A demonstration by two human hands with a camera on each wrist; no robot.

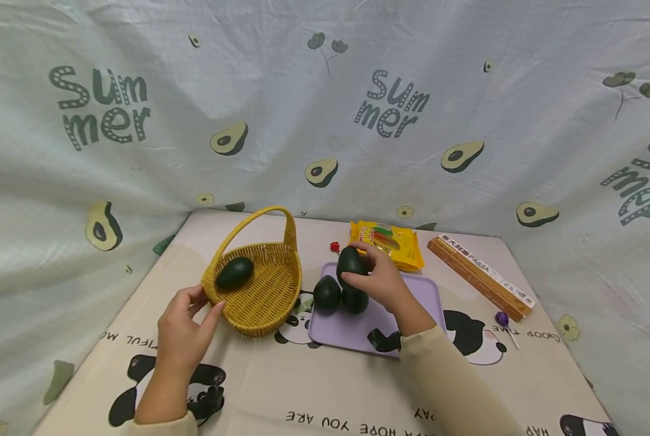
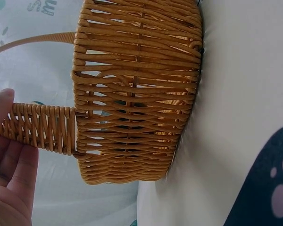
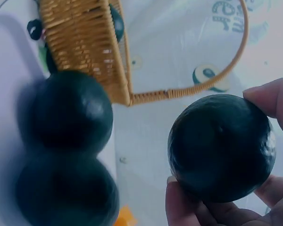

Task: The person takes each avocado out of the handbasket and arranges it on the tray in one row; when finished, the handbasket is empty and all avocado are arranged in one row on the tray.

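Observation:
My left hand (image 1: 186, 327) grips the base of the handle of a yellow woven basket (image 1: 265, 297); in the left wrist view, thumb and fingers lie on both sides of the wicker handle (image 2: 42, 128). One dark green avocado (image 1: 235, 274) lies inside the basket at its left. With its thumb and fingers, my right hand (image 1: 382, 281) holds another avocado (image 3: 221, 148) above the lilac tray (image 1: 425, 297). Two more avocados, a left one (image 1: 327, 294) and a right one (image 1: 354, 300), sit side by side on the tray's left part, just below the held one.
Behind the tray lies a yellow snack packet (image 1: 409, 248), with a red-wrapped lollipop (image 1: 334, 246) to its left. A long brown box (image 1: 477, 275) lies at the right, and a purple lollipop (image 1: 502, 318) is near its front end. A printed cloth curtain (image 1: 281, 109) hangs behind.

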